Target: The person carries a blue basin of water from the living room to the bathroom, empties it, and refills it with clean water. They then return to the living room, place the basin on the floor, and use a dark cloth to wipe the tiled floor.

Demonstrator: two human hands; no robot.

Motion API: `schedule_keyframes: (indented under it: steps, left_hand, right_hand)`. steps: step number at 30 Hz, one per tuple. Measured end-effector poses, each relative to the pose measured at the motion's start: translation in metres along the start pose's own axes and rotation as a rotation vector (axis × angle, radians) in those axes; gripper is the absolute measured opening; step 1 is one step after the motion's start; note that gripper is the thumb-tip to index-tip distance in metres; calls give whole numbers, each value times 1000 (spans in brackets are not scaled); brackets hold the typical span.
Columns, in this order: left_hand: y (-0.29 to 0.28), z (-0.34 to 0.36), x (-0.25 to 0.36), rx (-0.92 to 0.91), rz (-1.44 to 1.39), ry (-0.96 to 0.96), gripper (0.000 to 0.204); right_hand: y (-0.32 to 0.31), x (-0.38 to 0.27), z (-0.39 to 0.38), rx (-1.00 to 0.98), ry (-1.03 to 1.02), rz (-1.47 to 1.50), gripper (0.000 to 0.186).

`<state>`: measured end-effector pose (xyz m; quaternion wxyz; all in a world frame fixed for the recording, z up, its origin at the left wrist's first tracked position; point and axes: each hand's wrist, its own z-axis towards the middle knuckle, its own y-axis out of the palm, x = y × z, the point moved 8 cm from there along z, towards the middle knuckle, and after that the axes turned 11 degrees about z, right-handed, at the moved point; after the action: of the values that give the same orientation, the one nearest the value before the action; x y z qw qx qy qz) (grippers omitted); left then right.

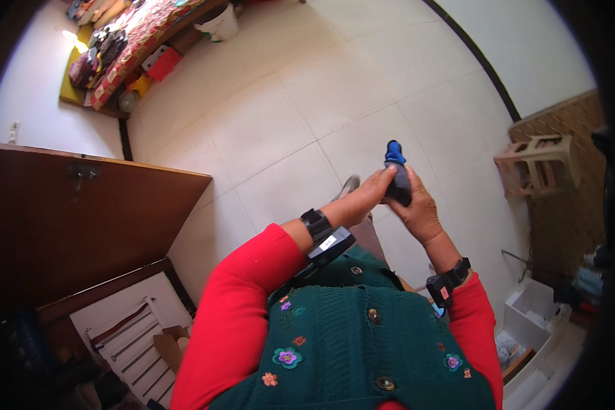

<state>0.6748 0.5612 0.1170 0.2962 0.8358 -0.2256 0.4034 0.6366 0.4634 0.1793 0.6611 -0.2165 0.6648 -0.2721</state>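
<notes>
Both hands hold a dark grey and blue sock (398, 179) out in front of me, above the floor. Its blue end points away from me and looks bunched; the grey part lies between the hands. My left hand (372, 194) comes at it from the left, the thumb side pressed against the grey cloth. Around the sock's right side and near end, my right hand (419, 210) is closed. The left fingers are partly hidden behind the hand and the cloth.
A brown wooden door (89, 219) stands at the left, a white rack (133, 335) below it. Far left is a bed (140, 44) with clothes, near a white bucket (219, 26). On the right are a beige plastic stool (541, 164) and a white container (529, 304).
</notes>
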Motion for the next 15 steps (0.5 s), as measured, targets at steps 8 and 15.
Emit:
schedule_keyframes:
  steps: [8, 15]
  left_hand:
    - [-164, 96, 21, 224, 396, -188, 65]
    - [-345, 100, 18, 499, 597, -269, 40]
  right_hand:
    - [51, 149, 183, 104, 171, 436, 37]
    - [72, 283, 260, -35, 475, 396, 46]
